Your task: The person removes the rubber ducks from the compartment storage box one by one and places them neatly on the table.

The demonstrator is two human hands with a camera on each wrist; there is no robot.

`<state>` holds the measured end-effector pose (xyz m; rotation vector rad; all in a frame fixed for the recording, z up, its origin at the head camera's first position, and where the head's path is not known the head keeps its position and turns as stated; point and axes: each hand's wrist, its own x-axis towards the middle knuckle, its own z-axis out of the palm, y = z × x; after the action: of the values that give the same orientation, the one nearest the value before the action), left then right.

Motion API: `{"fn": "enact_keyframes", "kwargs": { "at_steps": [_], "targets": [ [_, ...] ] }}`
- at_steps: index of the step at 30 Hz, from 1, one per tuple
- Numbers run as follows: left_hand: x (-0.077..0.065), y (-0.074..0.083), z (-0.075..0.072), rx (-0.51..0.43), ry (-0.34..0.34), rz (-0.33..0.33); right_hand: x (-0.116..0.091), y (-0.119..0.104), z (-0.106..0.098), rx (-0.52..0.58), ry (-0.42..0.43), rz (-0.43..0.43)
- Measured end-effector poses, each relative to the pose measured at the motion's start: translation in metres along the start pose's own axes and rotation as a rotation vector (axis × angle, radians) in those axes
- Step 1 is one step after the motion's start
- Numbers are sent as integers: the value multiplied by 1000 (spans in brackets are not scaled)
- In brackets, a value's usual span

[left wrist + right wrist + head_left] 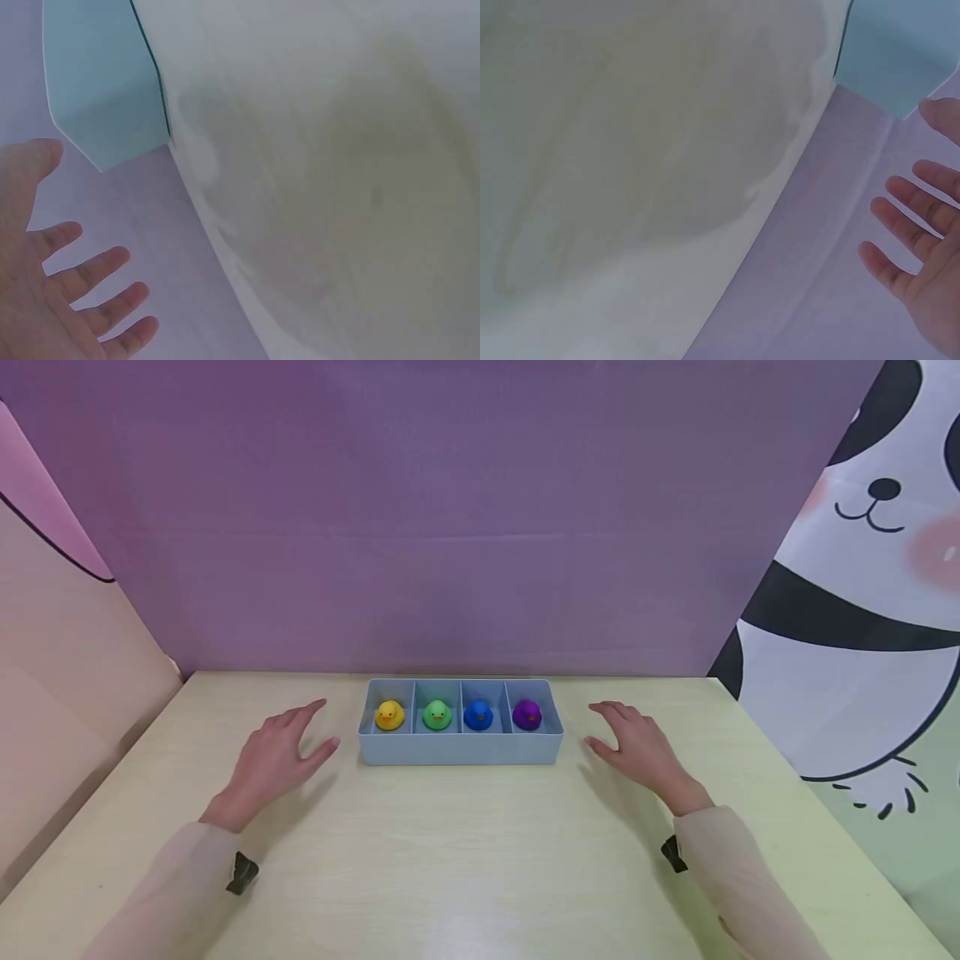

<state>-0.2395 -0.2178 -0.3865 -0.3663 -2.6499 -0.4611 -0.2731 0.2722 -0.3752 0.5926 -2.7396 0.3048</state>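
Observation:
A pale blue-grey box point(460, 749) with divided compartments sits at the far side of the table. From left to right it holds a yellow rubber duck point(389, 716), a green one, a blue rubber duck point(477, 716) and a purple rubber duck point(527, 715), one per compartment; the green rubber duck point(437, 715) faces me. My left hand point(273, 760) hovers left of the box, fingers spread and holding nothing. On the other side, my right hand point(641, 752) is likewise apart from the box, its fingers extended. Both wrist views show the box's side near the thumb.
The light wooden table point(450, 860) ends at a purple backdrop point(450, 527) just behind the box. A panda picture point(862, 693) covers the right wall, and a pale wall point(60, 718) stands at left. Dark wrist devices show at both sleeves.

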Motion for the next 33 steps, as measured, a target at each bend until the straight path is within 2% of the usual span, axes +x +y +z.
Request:
{"fn": "enact_keyframes", "kwargs": {
  "at_steps": [13, 24, 33],
  "targets": [
    [16, 12, 4, -61, -40, -46, 16, -12, 0, 24, 58, -43],
    [29, 18, 11, -101, -26, -36, 33, -23, -2, 52, 91, -50],
    [39, 25, 17, -150, -76, -67, 48, -29, 3, 80, 73, -60]
  ]
}}
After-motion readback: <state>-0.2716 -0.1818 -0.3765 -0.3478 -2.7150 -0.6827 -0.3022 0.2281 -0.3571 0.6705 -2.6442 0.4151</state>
